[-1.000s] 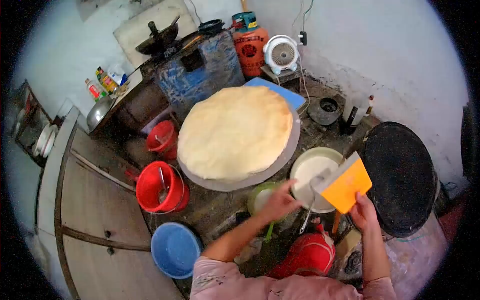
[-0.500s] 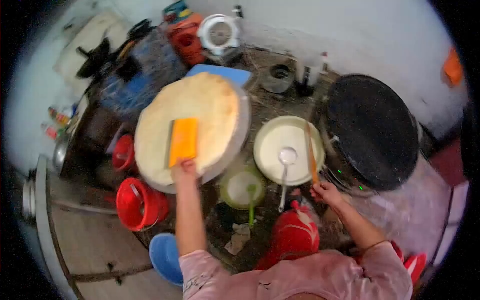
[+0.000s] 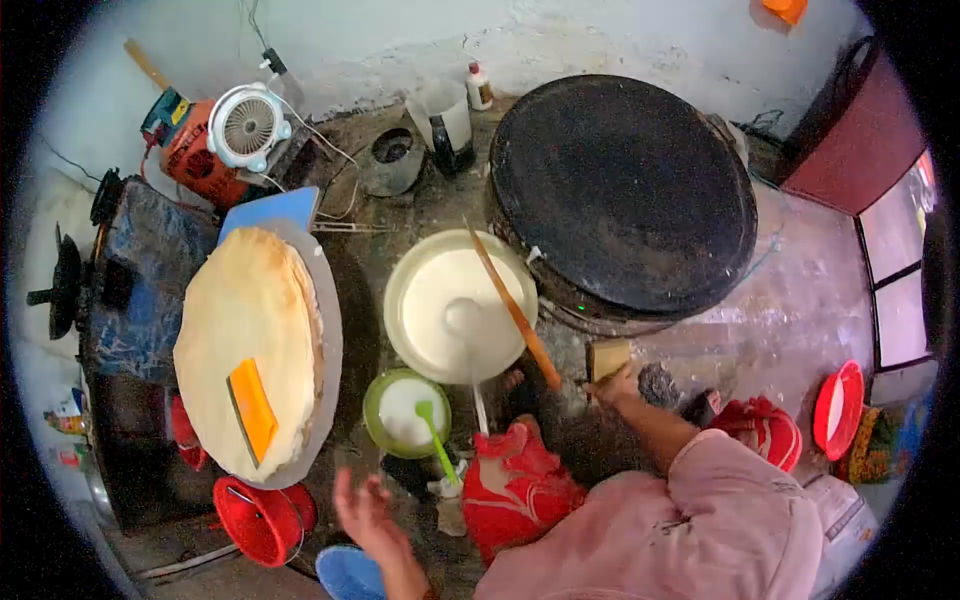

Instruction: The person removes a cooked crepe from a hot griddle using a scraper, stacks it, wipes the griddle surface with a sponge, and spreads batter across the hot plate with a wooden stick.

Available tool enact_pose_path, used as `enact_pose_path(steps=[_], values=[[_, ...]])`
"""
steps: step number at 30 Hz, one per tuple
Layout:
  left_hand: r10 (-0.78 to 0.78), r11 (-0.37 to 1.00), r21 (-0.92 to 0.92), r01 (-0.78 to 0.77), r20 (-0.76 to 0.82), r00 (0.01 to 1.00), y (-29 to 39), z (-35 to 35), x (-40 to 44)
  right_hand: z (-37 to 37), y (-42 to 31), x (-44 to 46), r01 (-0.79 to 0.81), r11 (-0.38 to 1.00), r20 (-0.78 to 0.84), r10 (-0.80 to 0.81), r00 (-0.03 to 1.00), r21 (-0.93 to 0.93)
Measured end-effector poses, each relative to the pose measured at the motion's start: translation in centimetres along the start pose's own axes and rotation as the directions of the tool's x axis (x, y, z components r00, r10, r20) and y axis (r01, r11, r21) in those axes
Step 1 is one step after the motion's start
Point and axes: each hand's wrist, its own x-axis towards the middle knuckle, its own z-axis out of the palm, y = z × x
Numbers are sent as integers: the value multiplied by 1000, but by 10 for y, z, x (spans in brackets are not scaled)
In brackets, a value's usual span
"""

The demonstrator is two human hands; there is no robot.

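Observation:
My left hand (image 3: pixel 365 510) is open with its fingers apart, over the floor side near the red bucket (image 3: pixel 262 518). Nothing is in it. An orange scraper (image 3: pixel 254 412) lies on the tall stack of thin pancakes (image 3: pixel 240 310). My right hand (image 3: pixel 614 386) is closed on the lower edge of a yellowish block (image 3: pixel 608 358), right of the batter bowl (image 3: pixel 402 350). A long wooden spreader (image 3: pixel 512 305) rests across that bowl's rim, and a ladle (image 3: pixel 480 405) stands in the pale batter. Beside it, a green bowl (image 3: pixel 372 425) holds white liquid and a green-handled utensil (image 3: pixel 438 448).
A large round black griddle (image 3: pixel 620 190) stands at the back right. Behind are a jug (image 3: pixel 445 115), a small bottle (image 3: pixel 479 88), a fan (image 3: pixel 247 125) and a blue board (image 3: pixel 270 212). A blue basin (image 3: pixel 350 572) sits low, close to my left arm.
My left hand has let go of the orange scraper and drawn back. My right hand has left the wooden spreader on the bowl and moved right to the block. The view has turned right.

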Motion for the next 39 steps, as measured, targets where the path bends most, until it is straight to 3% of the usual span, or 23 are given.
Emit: enact_pose_path(steps=[2, 6, 7, 8, 9, 10, 12, 16, 18, 20, 21, 24, 25, 26, 27, 28, 29, 30, 32, 34, 36, 38, 39], values=[[-135, 988, 79, 130, 56, 989, -2, 12, -32, 11, 0, 12, 20, 998, -66, -25, 998, -63], [114, 889, 392, -238, 313, 943, -17, 19, -64, 17, 28, 63, -22, 999, 27, 21, 999, 29], [149, 864, 409, -294, 350, 925, -24, 26, -68, -20, 21, 22, 294, 918, -52, -318, 947, -266], [168, 833, 437, -340, 386, 907, -29, 30, -77, -48, 17, -14, 516, 659, -2, -618, 786, -547], [184, 836, 411, -363, 413, 892, -29, 40, -83, -57, 19, -27, 547, 640, -141, -709, 691, -539], [237, 796, 416, -440, 455, 859, -21, 52, -86, -53, 15, -25, 509, 761, -201, -616, 762, -402], [362, 657, 492, -572, 460, 811, -16, 67, -88, -62, -2, -31, 375, 920, -41, -381, 923, -112], [362, 662, 466, -586, 486, 796, -26, 72, -90, 7, -7, -5, 242, 970, -73, -243, 967, -20], [356, 642, 487, -592, 494, 793, -26, 76, -90, 1, -27, -22, 71, 992, -169, -87, 982, -103], [351, 621, 507, -597, 502, 791, -24, 77, -92, 27, -1, 24, 58, 988, -207, -87, 974, -143], [334, 660, 485, -574, 495, 802, -24, 79, -93, 38, 25, 59, -64, 897, 39, 52, 998, 437], [321, 699, 449, -556, 498, 806, -22, 84, -95, -9, 24, 25, -222, 872, 162, 167, 973, 437], [313, 656, 499, -566, 503, 806, -18, 85, -98, -36, 31, -1, 150, 947, 69, -176, 982, 285], [309, 614, 539, -577, 508, 804, -16, 86, -99, -67, 34, -21, 503, 860, 31, -507, 861, 91], [319, 623, 518, -586, 516, 795, -17, 85, -99, -102, 33, -38, 504, 860, 8, -506, 862, 81], [296, 632, 564, -532, 459, 837, -8, 92, -104, -138, 29, -53, 671, 738, 57, -675, 736, 69], [312, 582, 565, -584, 508, 803, 0, 94, -107, -174, 25, -67, 809, 584, 113, -810, 575, 64], [325, 528, 567, -633, 553, 767, 4, 93, -107, -212, 17, -77, 862, 505, 56, -863, 502, 47], [384, 465, 547, -696, 584, 715, -1, 95, -107, -256, 5, -69, 943, 334, -258, -912, 319, -14], [395, 346, 513, -786, 680, 618, 0, 102, -110, -290, -4, -50, 907, 401, -288, -860, 422, 131], [413, 324, 515, -794, 678, 608, 1, 109, -108, -314, -19, -39, 858, 499, -275, -814, 511, 118], [438, 360, 491, -793, 662, 608, -2, 114, -104, -315, -28, -16, 828, 341, -404, -902, 154, -446], [394, 360, 508, -782, 677, 622, 2, 117, -103, -319, -33, -14, 826, 337, -400, -904, 151, -452]])
